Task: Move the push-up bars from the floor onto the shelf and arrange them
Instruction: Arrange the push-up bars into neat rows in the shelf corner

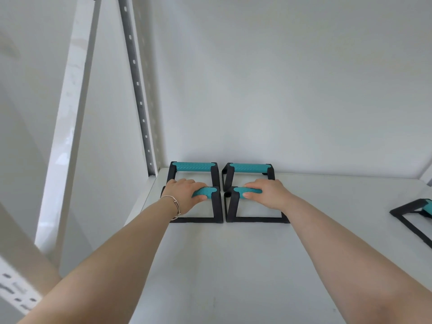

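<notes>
Shelf [233, 265]: left hand [184, 195] wraps left bar [208, 191] grip, right hand [268, 195] wraps right bar [240, 190] grip. Just beyond the hands: back-left bar [192, 166], back-right bar [249, 168].

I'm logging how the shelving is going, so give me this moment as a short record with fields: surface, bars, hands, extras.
surface: white shelf board
rear pair: two black-framed push-up bars with teal textured grips, rear left bar and rear right bar, at the back
front pair: front left bar and front right bar, just ahead of them
stray: fifth bar, cut off at the right edge
hands: left hand grips the front left bar's handle; right hand grips the front right bar's handle
extras: thin metal bracelet on the left wrist
</notes>
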Available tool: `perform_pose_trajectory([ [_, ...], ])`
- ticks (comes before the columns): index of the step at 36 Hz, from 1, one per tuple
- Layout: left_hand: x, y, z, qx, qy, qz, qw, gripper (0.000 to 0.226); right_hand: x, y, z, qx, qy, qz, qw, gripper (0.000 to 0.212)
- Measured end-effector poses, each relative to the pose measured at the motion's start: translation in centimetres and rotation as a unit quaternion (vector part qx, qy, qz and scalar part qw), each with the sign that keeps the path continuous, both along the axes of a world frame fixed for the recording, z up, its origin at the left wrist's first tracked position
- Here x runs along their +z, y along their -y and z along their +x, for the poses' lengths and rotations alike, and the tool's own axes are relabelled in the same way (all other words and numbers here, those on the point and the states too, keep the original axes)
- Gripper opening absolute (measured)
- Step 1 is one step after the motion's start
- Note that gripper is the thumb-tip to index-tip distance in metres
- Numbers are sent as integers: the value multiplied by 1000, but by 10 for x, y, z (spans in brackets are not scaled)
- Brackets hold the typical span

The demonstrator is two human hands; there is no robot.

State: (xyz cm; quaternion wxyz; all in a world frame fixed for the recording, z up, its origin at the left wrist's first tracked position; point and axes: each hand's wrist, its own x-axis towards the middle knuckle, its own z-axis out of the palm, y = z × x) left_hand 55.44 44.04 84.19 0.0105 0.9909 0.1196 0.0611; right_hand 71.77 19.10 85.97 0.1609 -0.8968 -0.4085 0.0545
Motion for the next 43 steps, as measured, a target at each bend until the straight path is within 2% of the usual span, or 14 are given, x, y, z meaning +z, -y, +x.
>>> perform_pose_trajectory([
  [8,5,6,-2,12,-3,4,1000,39,3,2,-2,12,6,-5,1000,33],
  [13,7,14,-4,36,-12,3,999,41,7,2,-3,9,-5,-18,1000,41],
  [20,1,31,-6,79,16,-3,997,44,3,3,-14,0,38,-38,999,40],
  [24,0,42,-8,88,39,-19,995,44,-10,2,-25,-26,114,-27,993,50],
  [29,3,61,-8,125,66,-11,990,48,-23,4,-42,-104,178,28,978,61],
  [33,8,86,-4,143,103,-24,984,56,-26,13,-52,-153,189,55,968,68],
  [43,24,175,37,80,125,-16,989,62,-7,109,-26,-223,214,45,950,62],
])
